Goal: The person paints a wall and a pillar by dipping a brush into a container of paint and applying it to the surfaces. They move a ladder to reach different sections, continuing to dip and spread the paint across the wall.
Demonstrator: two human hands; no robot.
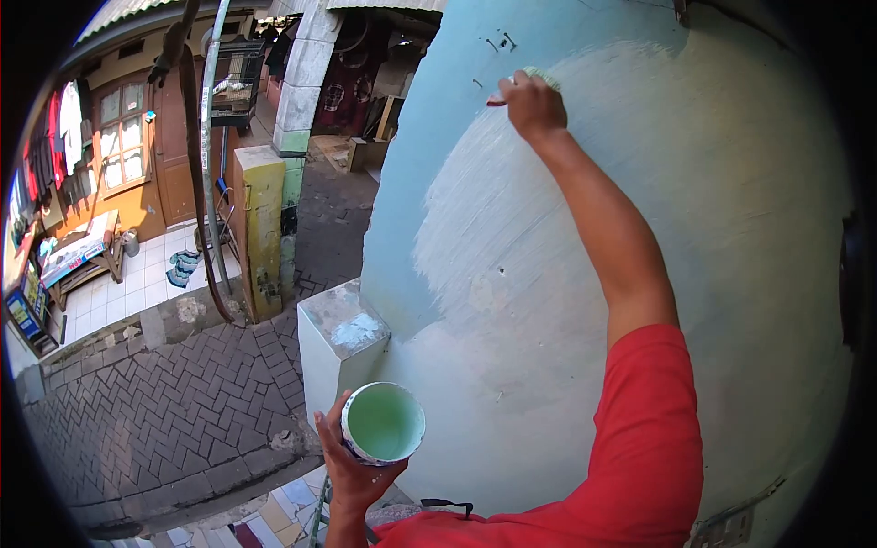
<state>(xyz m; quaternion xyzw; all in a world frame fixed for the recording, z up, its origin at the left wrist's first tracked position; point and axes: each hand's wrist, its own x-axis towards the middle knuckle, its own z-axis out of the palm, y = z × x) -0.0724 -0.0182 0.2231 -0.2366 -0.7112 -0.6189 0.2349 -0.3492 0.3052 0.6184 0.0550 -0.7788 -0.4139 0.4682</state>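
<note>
My right hand (535, 108) is raised high against the wall, closed round a paintbrush (544, 79). The brush's pale bristles meet the wall, and its reddish handle end pokes out to the left of my fingers. On the blue wall (411, 173) a wide whitish patch of brushed paint (493, 219) spreads below and right of the brush. Low in the view, my left hand (352, 466) holds a white tub (422, 429) from its left side and below. Pale green paint (382, 422) shows inside the tub.
Several nails (501, 42) stick out of the wall near the brush. A paint-marked ledge (352, 320) juts out left of the wall. Beyond lie a paved lane (174, 411), a yellowish pillar (263, 228), a metal pole (208, 137) and a tiled porch with a bench (82, 251).
</note>
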